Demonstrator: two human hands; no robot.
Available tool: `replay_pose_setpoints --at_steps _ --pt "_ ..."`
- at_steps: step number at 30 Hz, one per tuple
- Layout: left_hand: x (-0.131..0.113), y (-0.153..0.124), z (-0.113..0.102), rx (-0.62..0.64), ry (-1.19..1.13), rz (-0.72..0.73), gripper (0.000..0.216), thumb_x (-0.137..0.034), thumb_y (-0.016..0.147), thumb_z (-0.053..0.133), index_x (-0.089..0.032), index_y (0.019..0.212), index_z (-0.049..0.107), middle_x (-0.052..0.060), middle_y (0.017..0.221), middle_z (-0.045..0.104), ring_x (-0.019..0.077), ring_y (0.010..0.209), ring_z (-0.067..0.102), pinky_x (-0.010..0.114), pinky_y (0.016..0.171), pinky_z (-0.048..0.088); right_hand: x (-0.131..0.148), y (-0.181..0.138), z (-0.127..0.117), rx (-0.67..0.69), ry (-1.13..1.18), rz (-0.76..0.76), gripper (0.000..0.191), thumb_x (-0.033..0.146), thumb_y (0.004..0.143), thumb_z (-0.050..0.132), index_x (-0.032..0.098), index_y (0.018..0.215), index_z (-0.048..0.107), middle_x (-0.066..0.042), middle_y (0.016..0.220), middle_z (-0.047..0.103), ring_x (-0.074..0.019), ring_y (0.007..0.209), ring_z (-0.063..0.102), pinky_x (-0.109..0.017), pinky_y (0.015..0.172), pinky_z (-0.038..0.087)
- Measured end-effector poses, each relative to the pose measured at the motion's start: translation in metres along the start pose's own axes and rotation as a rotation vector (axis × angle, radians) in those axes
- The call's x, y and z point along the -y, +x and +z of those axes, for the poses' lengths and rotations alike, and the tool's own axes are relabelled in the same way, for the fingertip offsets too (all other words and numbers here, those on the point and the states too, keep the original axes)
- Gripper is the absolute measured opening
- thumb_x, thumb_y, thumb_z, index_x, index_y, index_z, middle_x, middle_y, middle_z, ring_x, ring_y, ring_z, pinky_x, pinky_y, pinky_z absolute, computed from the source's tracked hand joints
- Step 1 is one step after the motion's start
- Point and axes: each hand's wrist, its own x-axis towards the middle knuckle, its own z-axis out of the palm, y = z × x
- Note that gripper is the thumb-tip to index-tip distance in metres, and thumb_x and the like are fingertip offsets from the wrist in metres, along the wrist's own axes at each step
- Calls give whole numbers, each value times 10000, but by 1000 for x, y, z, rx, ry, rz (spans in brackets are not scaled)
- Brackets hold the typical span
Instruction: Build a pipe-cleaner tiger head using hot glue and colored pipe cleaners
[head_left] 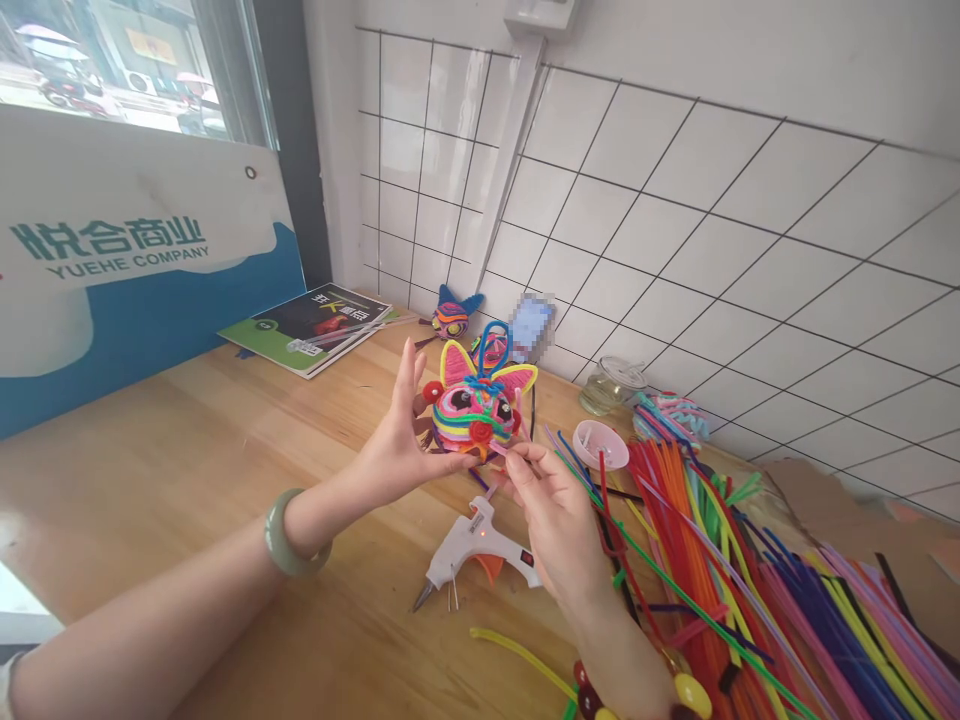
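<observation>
Head view: left hand (397, 432) grasps a toy (466, 418), likely light, soft, best side-held; right hand (553, 505) pinches a pink strip (498, 451).

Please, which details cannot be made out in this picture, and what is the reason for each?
All in the head view:
- Back of the striped figure: turned away from the camera.
- Some fingertips of the left hand: hidden behind that figure.
- Glue gun handle's end: covered by the right hand.
- Phone screen: blurred into blocks.
- Contents of the pink bowl: too small to identify.
</observation>
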Motion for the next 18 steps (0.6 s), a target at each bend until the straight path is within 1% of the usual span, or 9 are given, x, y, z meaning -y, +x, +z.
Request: replay_pose_setpoints --at_steps 1,2,4,5,6,8,12,18 --pt "0 0 0 19 -43 -11 1322 -238 615 835 -447 1446 -173 131 1592 55 328 1363 359 416 972 501 1 -1 0 2 0 -12 246 450 823 629 215 896 616 -49 977 696 -197 943 647 -361 873 505" --pt "0 1 1 39 -92 -21 1324 -232 623 830 -435 1444 -189 146 1564 171 320 1340 396 426 978 495 1 -1 1 2 -2 -23 239 444 829 625 215 899 617 -49 984 699 -196 951 648 -356 876 502" --pt "1 1 2 69 -184 -52 1320 -217 642 818 -417 1440 -214 137 1427 408 296 1242 513 431 956 506 2 -2 1 -2 -10 -35 230 435 834 624 214 900 618 -52 986 704 -196 956 650 -349 871 502" --pt "1 1 3 73 -214 -66 1316 -211 647 814 -415 1440 -216 117 1345 481 280 1183 561 426 941 514 2 -2 1 -3 -16 -36 228 432 834 624 215 902 617 -53 983 706 -198 957 651 -347 865 503" --pt "1 0 3 69 -231 -76 1310 -205 651 812 -417 1441 -211 96 1282 519 265 1137 591 417 929 519 3 -2 1 -3 -21 -37 225 430 835 624 216 903 617 -54 977 708 -198 955 651 -346 858 506" --pt "2 0 3 55 -238 -67 1299 -194 650 812 -419 1449 -186 76 1239 529 251 1119 597 400 933 515 3 -2 1 -6 -33 -41 219 426 836 625 218 902 617 -51 959 709 -197 948 651 -341 848 509" --pt "4 0 3 32 -223 -17 1287 -189 634 822 -395 1471 -133 76 1242 512 258 1212 527 369 978 482 3 -2 1 -9 -45 -49 216 423 837 624 216 900 620 -45 953 705 -191 942 651 -333 852 509" --pt "3 0 4 21 -209 -5 1280 -214 632 825 -386 1475 -123 80 1233 523 259 1180 546 366 953 490 4 -3 1 10 -15 -28 212 423 841 628 224 913 620 -33 978 699 -176 937 646 -320 859 502"
